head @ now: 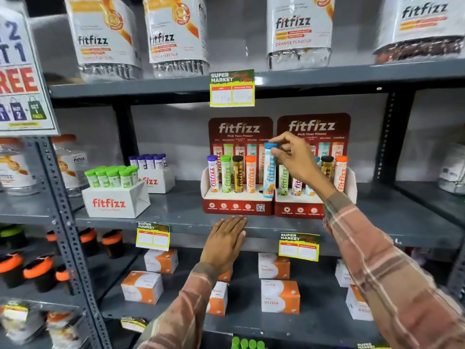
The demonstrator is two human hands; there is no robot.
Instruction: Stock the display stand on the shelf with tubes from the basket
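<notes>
Two red fitfizz display stands sit side by side on the middle shelf. The left stand [237,206] holds purple, green, black and orange-capped tubes in its front row. My right hand [295,159] pinches the cap of a blue-capped tube [269,172], which stands upright with its base at the rightmost front slot of the left stand. My left hand [226,241] lies flat, fingers together, on the shelf's front edge below that stand. The right stand [299,209] holds several tubes, partly hidden by my right arm. The basket is out of view.
White fitfizz boxes with green-capped tubes [113,197] and purple-capped tubes [153,177] stand left on the same shelf. Large fitfizz jars [299,31] fill the shelf above. Orange-white cartons [279,295] sit on the shelf below. Green caps [247,343] show at the bottom edge.
</notes>
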